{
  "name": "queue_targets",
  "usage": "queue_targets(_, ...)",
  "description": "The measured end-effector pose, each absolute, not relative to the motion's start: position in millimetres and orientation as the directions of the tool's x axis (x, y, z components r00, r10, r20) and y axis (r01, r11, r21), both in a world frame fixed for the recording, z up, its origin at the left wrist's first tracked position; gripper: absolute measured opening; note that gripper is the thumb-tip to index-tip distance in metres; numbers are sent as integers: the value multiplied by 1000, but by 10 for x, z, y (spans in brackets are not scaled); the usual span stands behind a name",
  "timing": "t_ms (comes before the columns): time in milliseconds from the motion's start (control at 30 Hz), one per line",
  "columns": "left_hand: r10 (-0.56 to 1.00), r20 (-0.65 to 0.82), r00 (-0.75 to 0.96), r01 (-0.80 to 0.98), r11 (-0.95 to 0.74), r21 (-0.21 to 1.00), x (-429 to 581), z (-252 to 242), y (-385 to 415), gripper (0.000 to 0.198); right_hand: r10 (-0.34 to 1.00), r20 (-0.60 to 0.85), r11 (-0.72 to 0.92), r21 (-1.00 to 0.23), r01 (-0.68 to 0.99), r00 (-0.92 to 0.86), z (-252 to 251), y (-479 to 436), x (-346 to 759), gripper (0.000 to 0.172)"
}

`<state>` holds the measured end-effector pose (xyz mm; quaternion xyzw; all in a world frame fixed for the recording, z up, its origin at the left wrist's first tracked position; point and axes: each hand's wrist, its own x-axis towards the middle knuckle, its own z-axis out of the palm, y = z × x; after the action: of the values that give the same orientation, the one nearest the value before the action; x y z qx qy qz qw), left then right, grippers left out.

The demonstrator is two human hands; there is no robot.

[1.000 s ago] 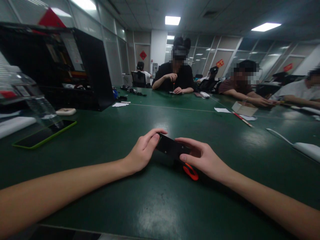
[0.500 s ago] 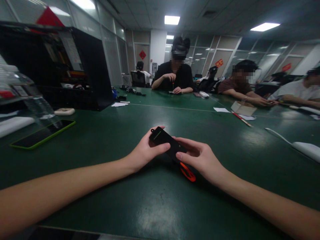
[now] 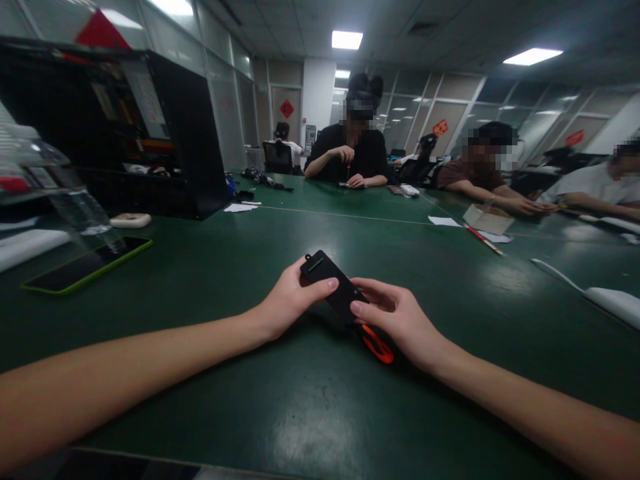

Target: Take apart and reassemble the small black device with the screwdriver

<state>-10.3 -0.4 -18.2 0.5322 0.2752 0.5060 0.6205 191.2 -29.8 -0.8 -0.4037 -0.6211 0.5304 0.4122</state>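
Note:
A slim black rectangular case with a narrow slot and a small corner loop is held tilted above the green table. My left hand is closed on its upper left end, thumb lying across the face. At the lower right end my right hand grips it, thumb on the near edge and fingers behind. An orange-red loop shows just below that end, beside my right hand. Whether the loop is fastened to the case I cannot tell. The case's underside is hidden.
On the left are a phone in a green case, a clear plastic bottle and a large black open box. A white device with a cable lies right. Across the table sits a person; others sit at the right.
The case has turned slightly in my hands, and its slot, which looked green before, now appears dark. Both hands keep their hold. The whole view has shifted a little.

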Motion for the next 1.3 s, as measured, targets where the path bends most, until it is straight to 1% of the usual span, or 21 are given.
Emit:
queue_targets(33, 925, 193, 328, -355, -69, 932, -94, -180, -5, 45, 940, 88, 112, -992, 56, -329, -2, -301, 1907, 55)
queue_targets(100, 923, 156, 352, -409, 2, 912, -73, -174, -10, 47, 948, 95, 112, -993, 41, -303, 13, -308, 1888, 55)
queue_targets(167, 896, 101, 433, -444, 114, 889, -55, -170, -12, 47, 959, 101, 112, -993, 24, -264, 27, -315, 1856, 55)
queue_targets(233, 852, 81, 517, -433, 178, 884, -46, -176, -11, 45, 963, 119, 122, -993, -6, -243, 34, -320, 1814, 55)
queue_targets(300, 828, 109, 550, -416, 159, 895, -47, -188, -10, 41, 956, 145, 140, -989, -36, -254, 31, -323, 1772, 55)
queue_targets(400, 832, 151, 534, -413, 101, 905, -65, -195, -14, 35, 943, 161, 151, -987, -56, -293, 24, -325, 1736, 54)
queue_targets(600, 820, 131, 558, -374, 108, 921, -91, -159, -21, 39, 927, 49, 51, -999, -4, -371, 41, -331, 1763, 58)
queue_targets(700, 826, 132, 548, -370, 97, 924, -85, -148, -21, 37, 928, 41, 39, -999, -12, -370, 24, -319, 1782, 60)
queue_targets(867, 829, 151, 539, -372, 73, 925, -74, -161, -9, 36, 946, 35, 38, -999, 2, -323, 15, -318, 1787, 55)
queue_targets(1000, 828, 181, 531, -362, 29, 932, -52, -190, 27, 31, 956, 49, 63, -997, 39, -290, 29, -331, 1772, 46)
queue_targets(1067, 831, 177, 527, -344, 18, 939, -49, -205, 53, 30, 965, 83, 108, -990, 88, -250, 15, -325, 1763, 45)
queue_targets(1133, 834, 199, 515, -317, -31, 948, -68, -215, 82, 32, 967, 158, 191, -969, 159, -202, -17, -305, 1772, 47)
queue_targets(1200, 815, 285, 505, -244, -182, 953, -117, -215, 110, 35, 928, 322, 363, -896, 256, -189, -56, -268, 1819, 48)
queue_targets(1233, 783, 364, 504, -197, -306, 931, -152, -209, 121, 37, 872, 437, 488, -815, 313, -220, -73, -245, 1861, 48)
queue_targets(1267, 719, 467, 514, -150, -461, 875, -190, -200, 127, 41, 778, 562, 628, -686, 366, -281, -83, -220, 1912, 48)
queue_targets(1300, 622, 579, 527, -111, -625, 773, -227, -187, 127, 47, 641, 665, 764, -506, 401, -383, -87, -195, 1971, 49)
